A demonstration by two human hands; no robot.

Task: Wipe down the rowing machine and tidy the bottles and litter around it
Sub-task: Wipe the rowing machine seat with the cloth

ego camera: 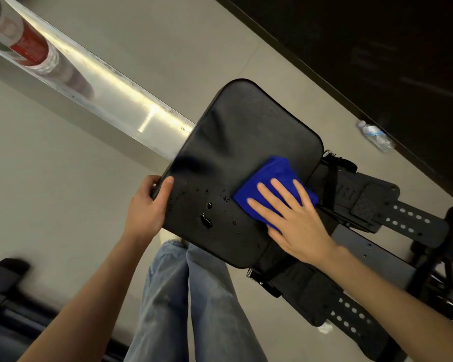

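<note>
Right hand [296, 223] lying flat, fingers spread, pressing folded blue microfibre cloth [270, 181] onto black padded rower seat [236, 152]; I'm seeing left hand [148, 205] gripping seat's edge. Clear plastic bottle [375, 135] lying on floor beyond.

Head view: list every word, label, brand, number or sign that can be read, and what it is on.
No text can be read in this view.
Red and white can lying on the rail: printing is blurred, unreadable.
Plastic bottle on the floor: blue and white label too small to read.
Seat pad, blue cloth, footplates: no lettering visible.
</note>
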